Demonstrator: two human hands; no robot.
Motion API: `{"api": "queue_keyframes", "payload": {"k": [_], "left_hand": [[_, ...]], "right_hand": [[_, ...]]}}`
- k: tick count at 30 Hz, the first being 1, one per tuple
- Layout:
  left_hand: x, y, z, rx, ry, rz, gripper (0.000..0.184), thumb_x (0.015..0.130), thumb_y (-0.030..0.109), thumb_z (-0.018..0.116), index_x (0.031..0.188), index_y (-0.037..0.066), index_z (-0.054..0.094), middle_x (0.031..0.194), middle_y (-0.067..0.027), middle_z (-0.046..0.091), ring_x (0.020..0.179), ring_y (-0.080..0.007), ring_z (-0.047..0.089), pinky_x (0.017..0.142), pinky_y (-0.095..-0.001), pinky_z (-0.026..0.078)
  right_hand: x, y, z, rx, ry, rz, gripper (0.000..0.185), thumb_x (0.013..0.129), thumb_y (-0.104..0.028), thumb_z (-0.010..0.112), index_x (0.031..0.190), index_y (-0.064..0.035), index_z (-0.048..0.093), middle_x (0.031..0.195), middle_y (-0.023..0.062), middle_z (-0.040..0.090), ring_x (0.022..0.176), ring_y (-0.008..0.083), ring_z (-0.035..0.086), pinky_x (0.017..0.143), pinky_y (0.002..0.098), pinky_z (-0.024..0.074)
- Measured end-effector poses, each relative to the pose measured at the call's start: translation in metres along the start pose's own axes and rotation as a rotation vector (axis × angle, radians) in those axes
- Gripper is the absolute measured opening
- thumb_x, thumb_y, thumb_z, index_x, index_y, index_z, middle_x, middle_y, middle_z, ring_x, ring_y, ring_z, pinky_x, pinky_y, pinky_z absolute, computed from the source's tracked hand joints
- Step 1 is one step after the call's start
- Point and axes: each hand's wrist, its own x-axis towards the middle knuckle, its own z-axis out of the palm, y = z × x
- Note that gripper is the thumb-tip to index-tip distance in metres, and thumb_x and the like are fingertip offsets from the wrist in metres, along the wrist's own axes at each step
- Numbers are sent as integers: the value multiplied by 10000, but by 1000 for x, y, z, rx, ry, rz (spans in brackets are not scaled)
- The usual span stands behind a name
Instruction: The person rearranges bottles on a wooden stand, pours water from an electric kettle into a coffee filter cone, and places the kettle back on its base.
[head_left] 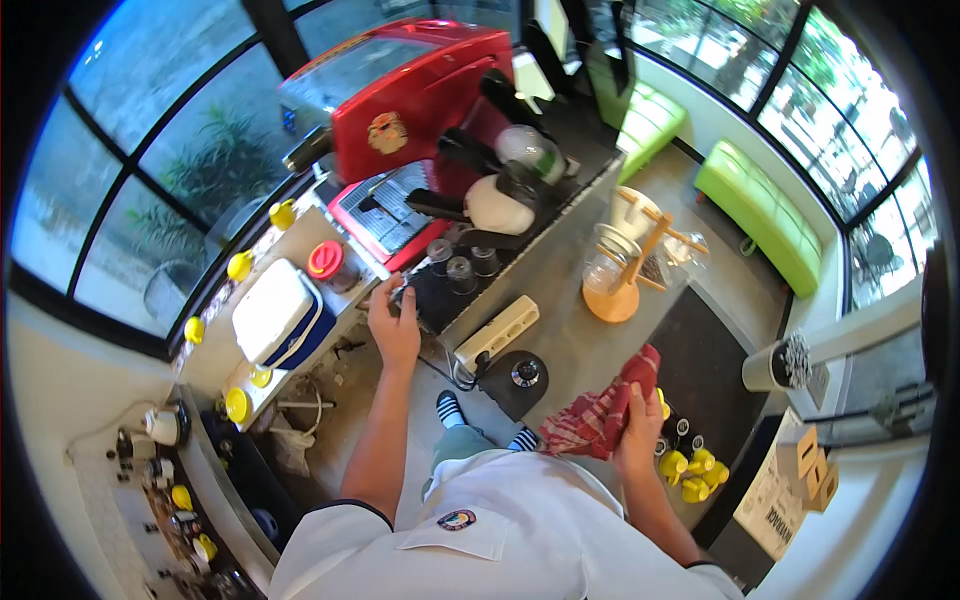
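My left hand is raised beside the near left corner of the black mat, its thumb and index finger apart. A small glint shows by its fingertips, but I cannot make out what it is. Several small clear glasses stand on the mat just to its right. My right hand is closed around a red patterned cloth, which hangs in folds in front of my shirt, over the near end of the grey counter.
A red espresso machine stands at the back, with a white pitcher near it. On the counter are a power strip, a round black dial and a wooden dripper stand. A white-lidded cooler sits left; yellow cups right.
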Motion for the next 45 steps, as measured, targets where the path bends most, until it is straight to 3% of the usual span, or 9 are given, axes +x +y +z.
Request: {"api": "queue_keyframes", "payload": {"k": [10, 15, 21, 25, 29, 31, 34, 36, 45], "left_hand": [[-126, -6, -83, -9, 244, -241, 212, 829, 28, 644, 1040, 17, 641, 970, -105, 659, 942, -232, 623, 845, -325, 476], [-155, -12, -129, 4, 304, -334, 233, 822, 34, 639, 1055, 28, 646, 969, -114, 655, 949, -267, 619, 854, -333, 465], [-155, -29, -190, 15, 366, -347, 227, 829, 39, 636, 1056, 29, 645, 976, -103, 655, 957, -254, 617, 858, -332, 465], [-146, -42, -248, -15, 375, -345, 218, 836, 43, 635, 1054, 30, 643, 987, -100, 650, 946, -232, 619, 842, -320, 473], [-149, -69, -322, 5, 413, -350, 221, 839, 57, 644, 1059, 34, 641, 979, -96, 645, 934, -207, 621, 818, -307, 477], [-156, -88, -356, -2, 446, -382, 169, 836, 70, 658, 998, 31, 632, 958, -82, 645, 921, -199, 619, 812, -301, 474], [-162, -112, -405, -2, 511, -450, 155, 829, 79, 688, 812, 44, 539, 905, -64, 642, 854, -184, 614, 776, -298, 470], [-165, -128, -435, -6, 536, -421, 181, 823, 70, 695, 788, 45, 518, 870, -65, 636, 822, -179, 610, 754, -297, 470], [-187, -154, -561, 56, 677, -405, 335, 841, 37, 684, 659, 62, 403, 776, -61, 593, 752, -124, 550, 708, -269, 436]], "right_hand": [[77, 10, -35, -852, -387, -353, 237, 986, -181, 543, 1136, 0, 575, 1013, 82, 630, 902, 156, 592, 822, 288, 465], [127, 68, -91, -1522, -389, -665, 408, 806, -36, 554, 1213, -24, 586, 1147, 210, 599, 1079, 386, 546, 970, 443, 408], [138, 100, -121, -1738, -439, -686, 453, 758, -30, 531, 1202, -52, 619, 1184, 200, 599, 1130, 404, 524, 1007, 469, 377], [119, 112, -106, -1626, -125, -922, 403, 737, 3, 546, 1129, -19, 635, 1082, 178, 630, 1015, 366, 569, 926, 447, 435], [17, 102, -23, -1549, -383, -1051, 257, 792, -42, 545, 1029, 12, 631, 1070, 196, 610, 1025, 379, 553, 978, 468, 406], [-42, 115, 36, -1357, -578, -936, 114, 786, -87, 625, 861, -13, 670, 838, 163, 614, 829, 356, 574, 745, 450, 455], [-88, 171, 78, -1223, -688, -607, 128, 839, -3, 541, 933, 31, 622, 928, 177, 611, 898, 308, 591, 838, 377, 474], [-144, 199, 138, -1063, -709, -519, 112, 835, 60, 541, 898, 27, 627, 829, 145, 598, 772, 236, 602, 704, 302, 476], [-178, 284, 258, -963, -1109, -461, 126, 837, 64, 547, 896, 13, 647, 785, 111, 616, 712, 195, 609, 649, 273, 471]]}}
